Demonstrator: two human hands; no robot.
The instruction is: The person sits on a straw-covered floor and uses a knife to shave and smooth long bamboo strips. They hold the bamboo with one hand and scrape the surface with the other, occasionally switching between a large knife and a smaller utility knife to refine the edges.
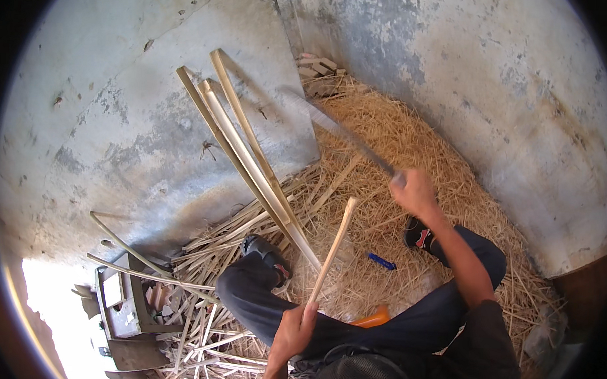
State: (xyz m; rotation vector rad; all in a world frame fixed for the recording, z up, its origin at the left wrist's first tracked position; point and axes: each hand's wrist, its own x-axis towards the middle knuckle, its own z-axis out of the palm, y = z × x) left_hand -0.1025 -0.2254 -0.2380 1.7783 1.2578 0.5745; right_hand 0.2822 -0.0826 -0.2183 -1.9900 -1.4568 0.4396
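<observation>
In the head view, the person's left hand [294,331] grasps the lower end of a pale strip [332,249] slanting up near long poles [246,154] that lean on the wall [118,123], while the right hand [414,192] clenches a blurred long blade [349,135] by its handle above the shavings [399,129].

- To your left stands a pale, stained wall [119,109] with peeling patches.
- To your right, another grey-blotched wall [500,123] rises.
- Straw-coloured shavings [431,160] cover much of your floor [350,290].
- Glaring white light [58,314] fills the space at your near left.
</observation>
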